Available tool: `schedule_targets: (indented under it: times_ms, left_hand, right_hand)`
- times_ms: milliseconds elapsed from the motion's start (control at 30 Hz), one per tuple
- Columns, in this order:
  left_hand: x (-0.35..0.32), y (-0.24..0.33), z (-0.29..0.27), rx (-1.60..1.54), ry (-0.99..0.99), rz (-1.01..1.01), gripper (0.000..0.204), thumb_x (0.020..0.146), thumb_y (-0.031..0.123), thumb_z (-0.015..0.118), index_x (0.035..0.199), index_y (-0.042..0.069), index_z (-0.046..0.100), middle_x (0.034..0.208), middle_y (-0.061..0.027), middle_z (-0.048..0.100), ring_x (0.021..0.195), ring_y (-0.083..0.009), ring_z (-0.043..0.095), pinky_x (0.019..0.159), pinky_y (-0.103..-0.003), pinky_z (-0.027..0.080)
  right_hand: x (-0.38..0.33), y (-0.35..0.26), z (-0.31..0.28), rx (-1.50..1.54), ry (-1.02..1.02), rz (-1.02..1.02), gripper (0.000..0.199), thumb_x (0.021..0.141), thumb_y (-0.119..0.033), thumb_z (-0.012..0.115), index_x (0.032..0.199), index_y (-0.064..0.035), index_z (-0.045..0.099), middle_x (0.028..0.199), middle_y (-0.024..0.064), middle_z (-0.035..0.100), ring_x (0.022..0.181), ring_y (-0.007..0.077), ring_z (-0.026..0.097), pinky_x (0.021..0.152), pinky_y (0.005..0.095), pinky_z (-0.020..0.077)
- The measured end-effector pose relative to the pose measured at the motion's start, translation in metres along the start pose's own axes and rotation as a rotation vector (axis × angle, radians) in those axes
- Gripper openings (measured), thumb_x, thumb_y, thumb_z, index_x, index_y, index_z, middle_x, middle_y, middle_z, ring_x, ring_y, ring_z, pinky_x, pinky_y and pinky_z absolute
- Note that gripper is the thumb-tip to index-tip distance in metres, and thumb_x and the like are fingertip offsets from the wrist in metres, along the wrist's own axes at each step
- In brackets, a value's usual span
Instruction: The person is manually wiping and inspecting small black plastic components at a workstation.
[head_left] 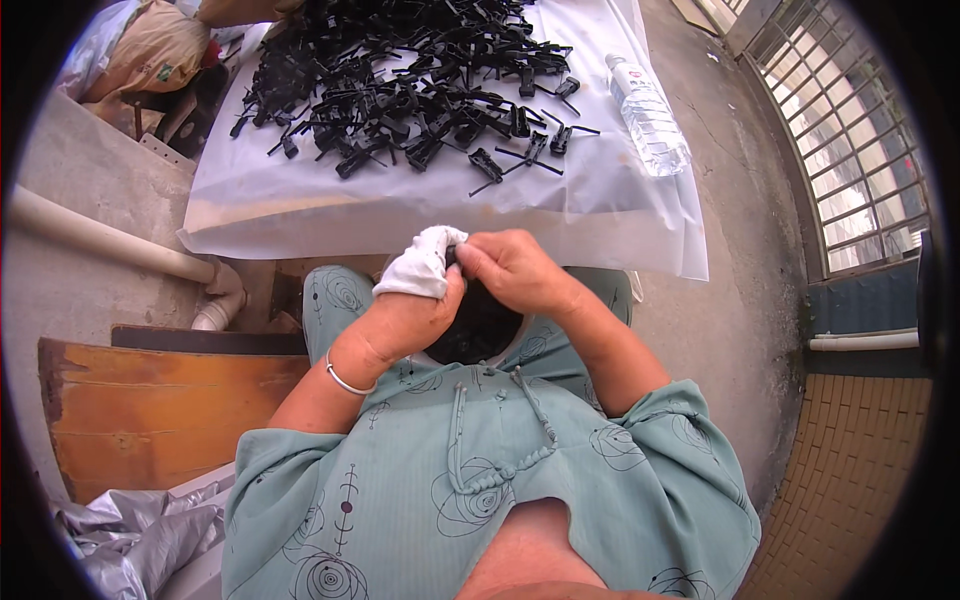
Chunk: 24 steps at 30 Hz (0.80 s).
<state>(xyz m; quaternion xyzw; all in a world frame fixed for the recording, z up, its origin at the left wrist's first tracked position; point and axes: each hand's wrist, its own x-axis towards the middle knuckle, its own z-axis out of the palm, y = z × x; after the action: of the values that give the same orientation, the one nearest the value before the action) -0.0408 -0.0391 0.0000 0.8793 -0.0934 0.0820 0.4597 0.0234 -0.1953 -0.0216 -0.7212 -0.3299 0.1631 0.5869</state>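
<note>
Close together over my lap, both hands work at a small black plastic part, mostly hidden by the fingers. My left hand is closed on it, with a white cloth or loose glove covering its fingers. From the other side, my right hand pinches the same part between thumb and curled fingers. Beneath them, between my knees, sits a round pale container with dark contents that I cannot make out. A large heap of black plastic parts with thin rods lies just ahead.
The heap rests on a table covered in white plastic sheet. A clear water bottle lies at its right side. To the left are a pale pipe, a wooden board and stuffed bags. A barred window stands at right.
</note>
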Motion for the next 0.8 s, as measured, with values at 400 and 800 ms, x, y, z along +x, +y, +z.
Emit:
schedule_targets:
  times_ms: [400, 800]
  left_hand:
    - [0.037, 0.001, -0.004, 0.228, 0.233, 0.08, 0.03, 0.083, 0.012, 0.058, 0.11, -0.002, 0.054, 0.096, -0.0179, 0.059, 0.083, -0.027, 0.059, 0.077, -0.031, 0.047]
    - [0.033, -0.009, 0.0, -0.733, -0.004, -0.299, 0.027, 0.085, 0.002, 0.052, 0.112, 0.0, 0.048, 0.08, -0.0032, 0.055, 0.056, -0.008, 0.053, 0.044, -0.021, 0.044]
  right_hand:
    - [0.029, 0.019, -0.041, -1.087, 0.216, -0.318, 0.006, 0.077, -0.008, 0.054, 0.083, -0.0102, 0.053, 0.065, 0.0063, 0.052, 0.06, 0.025, 0.058, 0.051, 0.0344, 0.0469]
    - [0.015, -0.012, -0.02, -0.485, 0.388, -0.47, 0.012, 0.077, -0.008, 0.066, 0.076, -0.002, 0.056, 0.064, 0.0083, 0.053, 0.049, 0.0227, 0.052, 0.045, 0.0323, 0.0414]
